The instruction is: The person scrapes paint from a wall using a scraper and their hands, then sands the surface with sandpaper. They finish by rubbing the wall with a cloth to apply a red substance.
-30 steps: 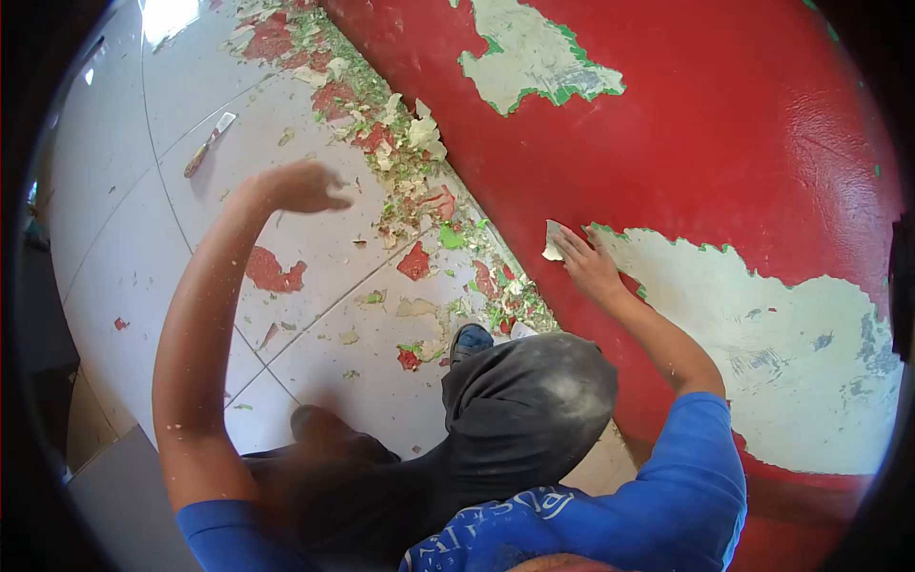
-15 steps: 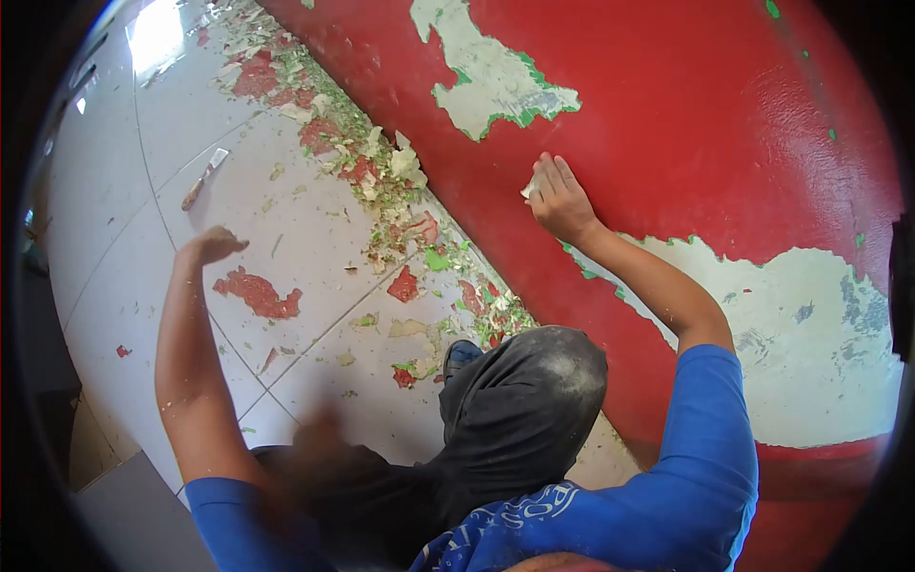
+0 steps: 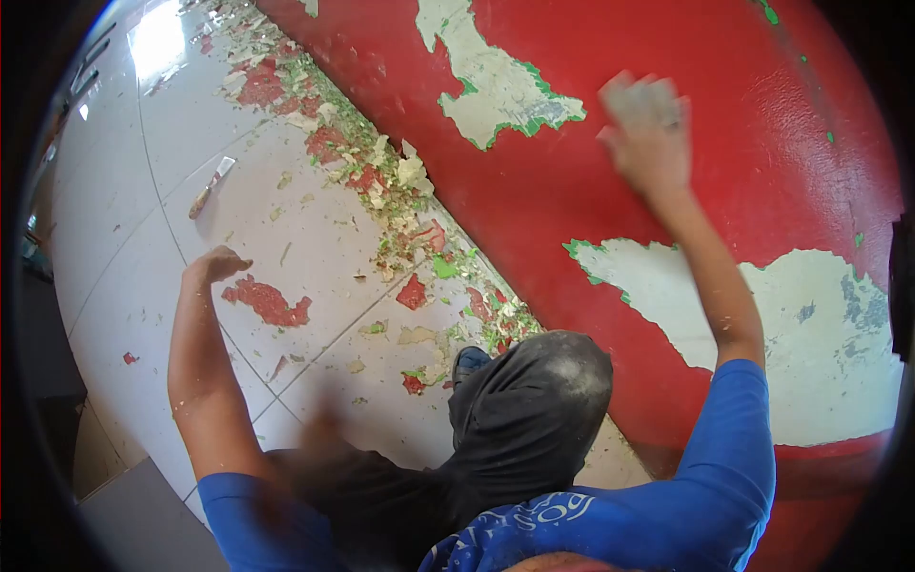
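My right hand (image 3: pixel 651 133) is raised before the red painted wall (image 3: pixel 534 205), between two bare pale patches. Motion smears its fingers, so what it holds, if anything, cannot be made out. The upper bare patch (image 3: pixel 500 95) and the larger lower patch (image 3: pixel 810 324) have jagged edges with green paint showing. Over the tiled floor (image 3: pixel 124 286), my left hand (image 3: pixel 229 262) is held out with fingers loosely extended and nothing visible in it. Close by that hand are a large red paint flake (image 3: pixel 267 300) and a scraper (image 3: pixel 212 188) lying on the tiles.
A strip of red, green and cream paint flakes (image 3: pixel 362 181) runs along the foot of the wall. My bent knee (image 3: pixel 562 377) and shoe (image 3: pixel 469 362) are close to the wall's base. Dark objects (image 3: pixel 48 334) stand at the left edge.
My right hand has left its spot low on the red surface, where something whitish showed at its fingers, and moved up and right. My left hand has barely shifted; the view has moved slightly.
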A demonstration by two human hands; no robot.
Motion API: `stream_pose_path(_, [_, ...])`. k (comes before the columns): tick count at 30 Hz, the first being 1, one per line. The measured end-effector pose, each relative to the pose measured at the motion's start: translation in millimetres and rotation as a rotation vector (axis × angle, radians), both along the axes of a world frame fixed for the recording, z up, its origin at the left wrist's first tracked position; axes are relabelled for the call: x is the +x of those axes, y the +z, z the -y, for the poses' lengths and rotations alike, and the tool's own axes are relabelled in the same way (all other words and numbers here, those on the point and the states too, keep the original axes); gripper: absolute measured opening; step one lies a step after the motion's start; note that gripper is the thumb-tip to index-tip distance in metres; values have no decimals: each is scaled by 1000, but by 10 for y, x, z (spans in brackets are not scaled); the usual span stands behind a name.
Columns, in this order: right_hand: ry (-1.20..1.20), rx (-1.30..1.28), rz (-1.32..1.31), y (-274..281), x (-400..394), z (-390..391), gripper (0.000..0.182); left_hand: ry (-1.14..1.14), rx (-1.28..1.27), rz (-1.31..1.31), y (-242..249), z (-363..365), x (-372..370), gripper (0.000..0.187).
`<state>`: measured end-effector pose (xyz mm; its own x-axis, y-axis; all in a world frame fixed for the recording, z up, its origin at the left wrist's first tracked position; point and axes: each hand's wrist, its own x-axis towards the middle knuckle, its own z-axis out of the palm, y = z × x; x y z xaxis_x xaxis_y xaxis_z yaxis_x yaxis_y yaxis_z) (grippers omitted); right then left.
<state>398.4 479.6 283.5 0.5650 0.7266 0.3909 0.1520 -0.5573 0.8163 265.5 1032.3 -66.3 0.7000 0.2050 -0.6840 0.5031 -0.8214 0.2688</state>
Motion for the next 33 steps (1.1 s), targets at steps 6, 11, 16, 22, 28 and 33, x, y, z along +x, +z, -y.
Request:
stream_pose_path(6, [-206, 91, 173, 250, -26, -48, 65, -78, -63, -4, -825, -405, 129, 59])
stream_pose_path(11, [188, -226, -370, -1134, 81, 777, 78, -161, 2, 69, -809, -355, 186, 67])
stream_pose_path(16, [-145, 141, 277, 1127, -645, 891, 60, -217, 22, 65, -1146, -577, 58, 54])
stream_pose_path(22, [-153, 375, 849, 1913, -842, 2113, 60, -248, 31, 89, -847, -310, 102, 43])
stream_pose_path(28, [-384, 248, -286, -200, -1057, 1486, 70, -271, -8, 536, -627, 83, 396, 31])
stream_pose_path(33, [-409, 214, 348, 1017, -1293, 2409, 59, -464, 138, 535, -1117, -284, 300, 35])
